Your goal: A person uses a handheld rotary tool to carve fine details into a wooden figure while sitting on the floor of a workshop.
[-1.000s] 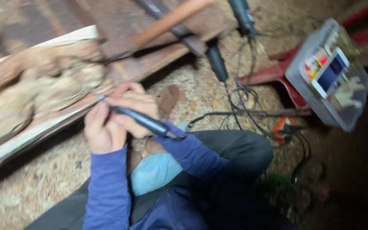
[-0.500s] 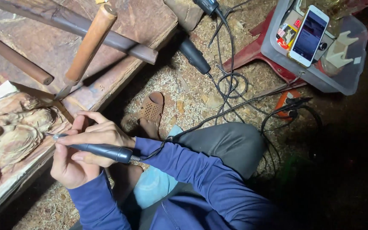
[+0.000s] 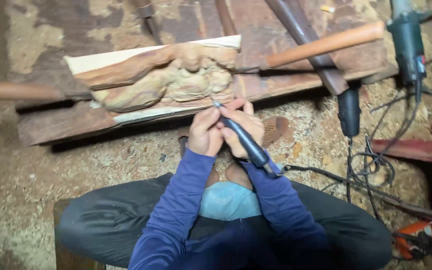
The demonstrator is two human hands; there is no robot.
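A dark pen-shaped rotary carving tool point(image 3: 243, 140) is gripped by both hands, its tip against the lower edge of a pale wood carving point(image 3: 176, 80). My right hand point(image 3: 243, 127) wraps the tool's shaft. My left hand point(image 3: 205, 132) closes around its front end, close to the tip. The carving lies on a dark wooden plank point(image 3: 101, 125) laid across the floor. Blue sleeves cover both arms, and my knees in dark trousers frame the bottom of the view.
A wooden-handled chisel point(image 3: 321, 46) lies right of the carving, another handle point(image 3: 16, 91) at left. A green power tool point(image 3: 408, 42) and a black handpiece point(image 3: 349, 111) trail cables point(image 3: 376, 167). Sawdust covers the ground; a red stool leg point(image 3: 421, 150) is at right.
The view has swung so the carving now sits at top centre instead of at the left. Both hands stay on the tool at the carving's edge. The clear box with the phone left the view.
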